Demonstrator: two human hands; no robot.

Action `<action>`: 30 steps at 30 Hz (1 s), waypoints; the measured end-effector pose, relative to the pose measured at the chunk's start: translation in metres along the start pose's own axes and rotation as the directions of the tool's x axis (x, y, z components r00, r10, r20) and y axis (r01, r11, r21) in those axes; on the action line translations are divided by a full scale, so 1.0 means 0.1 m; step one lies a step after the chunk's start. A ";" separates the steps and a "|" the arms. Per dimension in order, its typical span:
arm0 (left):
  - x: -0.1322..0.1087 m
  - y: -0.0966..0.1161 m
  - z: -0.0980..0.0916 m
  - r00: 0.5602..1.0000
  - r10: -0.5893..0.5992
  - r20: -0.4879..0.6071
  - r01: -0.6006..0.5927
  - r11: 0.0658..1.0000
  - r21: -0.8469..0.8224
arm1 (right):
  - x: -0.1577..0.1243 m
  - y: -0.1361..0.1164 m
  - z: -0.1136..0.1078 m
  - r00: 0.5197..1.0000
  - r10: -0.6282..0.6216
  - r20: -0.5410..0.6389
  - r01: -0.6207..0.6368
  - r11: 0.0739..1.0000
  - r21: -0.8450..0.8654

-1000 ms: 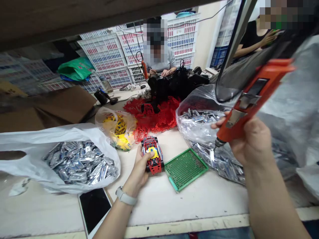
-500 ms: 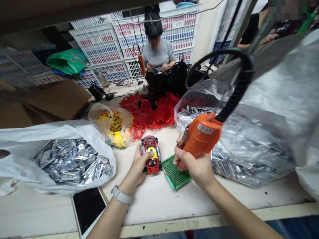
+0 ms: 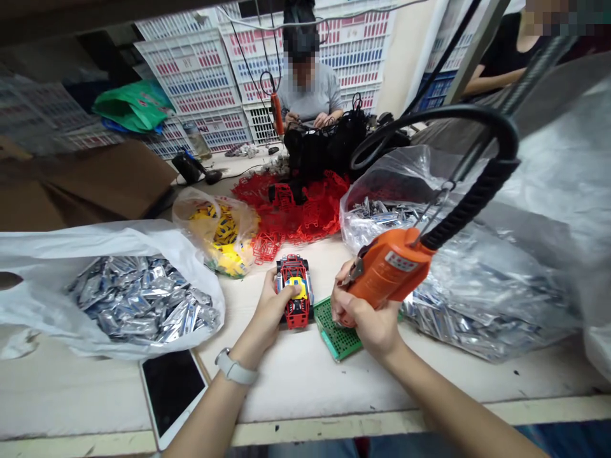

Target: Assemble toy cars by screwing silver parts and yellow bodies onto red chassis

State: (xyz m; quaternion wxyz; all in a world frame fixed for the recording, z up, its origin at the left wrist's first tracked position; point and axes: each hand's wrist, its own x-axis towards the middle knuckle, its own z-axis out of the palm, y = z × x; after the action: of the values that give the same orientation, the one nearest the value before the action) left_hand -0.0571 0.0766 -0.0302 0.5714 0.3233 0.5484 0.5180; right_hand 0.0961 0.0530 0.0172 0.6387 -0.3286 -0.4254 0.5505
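My left hand (image 3: 271, 304) is closed on a toy car (image 3: 296, 315) with a red cage frame and black wheels. Its thumb presses on a yellow piece (image 3: 298, 286) on top of the car. In my right hand (image 3: 365, 312) is an orange electric screwdriver (image 3: 394, 267), gripped round its body and hanging from a black cable and a spring. The screwdriver's lower end is over a green perforated tray (image 3: 338, 340); my fingers hide its tip, so contact with the tray cannot be made out.
On the left lies a white bag (image 3: 200, 254) of silvery parts, by a tablet (image 3: 174, 394). Beyond are a bag of yellow parts (image 3: 231, 254) and a heap of red frames (image 3: 305, 210). A clear bag (image 3: 477, 305) of silvery parts lies right. A person (image 3: 310, 89) sits opposite.
The whole view has shifted slightly. Both hands keep their holds on the car and the screwdriver, and the screwdriver stays over the green tray. The screwdriver's cable and spring have swung a little rightward.
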 end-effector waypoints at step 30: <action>0.03 -0.04 -0.05 0.997 0.070 0.016 -0.071 0.997 0.028 | 0.39 0.12 0.41 0.920 -0.365 -0.146 0.370 0.929 0.006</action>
State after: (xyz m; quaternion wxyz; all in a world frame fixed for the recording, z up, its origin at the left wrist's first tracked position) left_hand -0.0611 0.0779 -0.0355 0.5520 0.3545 0.5398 0.5275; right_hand 0.0553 0.0912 0.0307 0.7647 -0.2705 -0.4236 0.4033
